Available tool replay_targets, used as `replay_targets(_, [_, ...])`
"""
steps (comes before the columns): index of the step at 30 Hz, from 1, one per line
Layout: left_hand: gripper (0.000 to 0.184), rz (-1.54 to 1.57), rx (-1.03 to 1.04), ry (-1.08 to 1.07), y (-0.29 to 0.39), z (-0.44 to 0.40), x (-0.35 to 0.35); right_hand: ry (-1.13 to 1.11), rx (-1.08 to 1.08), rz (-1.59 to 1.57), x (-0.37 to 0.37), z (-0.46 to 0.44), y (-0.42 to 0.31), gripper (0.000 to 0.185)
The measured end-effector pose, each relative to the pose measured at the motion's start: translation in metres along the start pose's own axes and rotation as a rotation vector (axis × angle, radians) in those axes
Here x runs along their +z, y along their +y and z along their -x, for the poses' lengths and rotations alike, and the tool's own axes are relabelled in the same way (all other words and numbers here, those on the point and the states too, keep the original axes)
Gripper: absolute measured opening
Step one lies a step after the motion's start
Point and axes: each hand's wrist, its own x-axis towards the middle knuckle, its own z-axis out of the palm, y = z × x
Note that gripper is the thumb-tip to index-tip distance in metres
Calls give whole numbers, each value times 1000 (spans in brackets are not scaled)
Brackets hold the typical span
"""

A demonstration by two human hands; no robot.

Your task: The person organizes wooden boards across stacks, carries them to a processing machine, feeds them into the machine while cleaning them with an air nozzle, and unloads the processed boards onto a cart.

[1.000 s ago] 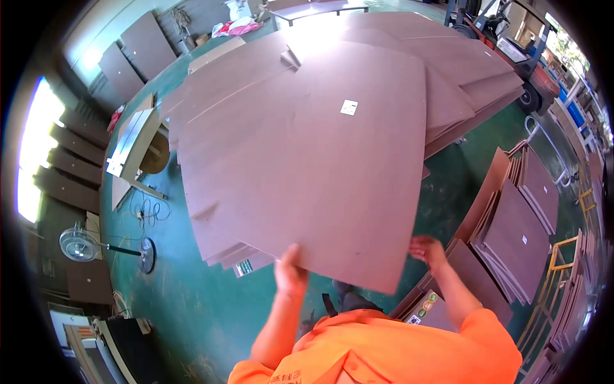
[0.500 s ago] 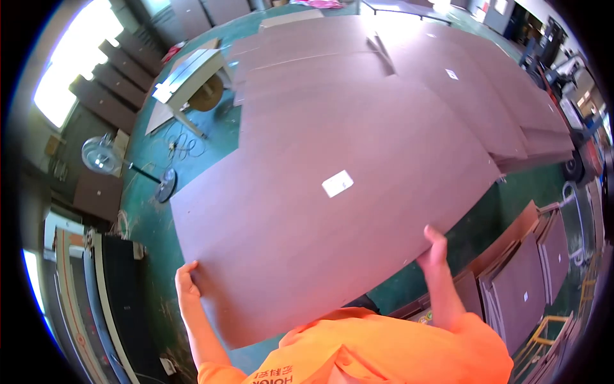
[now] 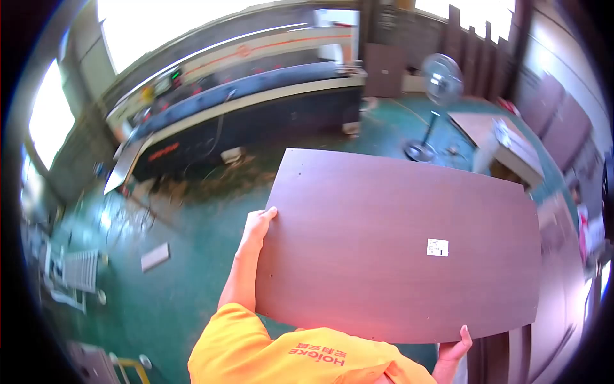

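A large brown wooden panel is held up in front of my body, lying roughly level. It has a white label and a few small holes near its edges. My left hand grips the panel's left edge, thumb on top and the fingers hidden underneath. On the near edge, at the right, my right hand holds the panel with its thumb showing above the rim; its other fingers are mostly hidden.
A long machine with a dark front stands across the back left. A pedestal fan and a small pale table stand beyond the panel. A white metal rack and a small board are on the green floor at left.
My view has swung left, from the stack of panels toward the long machine. The panel has turned along with me, both hands still holding it, and is now apart from the stack.
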Motion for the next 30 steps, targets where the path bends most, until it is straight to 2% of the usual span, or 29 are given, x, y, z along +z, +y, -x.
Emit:
replay_targets(2, [31, 129, -86, 46, 6, -24, -58, -59, 82, 0, 45, -39, 34, 56])
replay_targets(6, [29, 134, -58, 261, -17, -96, -175, -212, 281, 38, 174, -109, 116, 53])
replay_targets(10, [27, 291, -87, 454, -28, -123, -254, -362, 476, 97, 282, -185, 204, 50])
replay_targets(15, [26, 323, -74, 712, -72, -180, -344, -479, 666, 130, 425, -265, 350, 50])
replay_targets(19, [26, 348, -149, 925, -47, -221, -377, -556, 853, 185, 555, -334, 476, 52])
replay_targets(20, [26, 333, -150, 1007, -50, -225, -385, -578, 879, 208, 592, -340, 499, 45])
replay_targets(23, [26, 339, -181, 1200, -64, -243, -412, -633, 1037, 293, 693, -375, 599, 47])
replay_targets(27, [29, 373, -209, 1399, -82, -270, -433, -690, 1168, 383, 823, -372, 727, 48])
replay_targets(30, [32, 457, -243, 1533, -84, -344, -457, -709, 1223, 413, 908, -373, 847, 42])
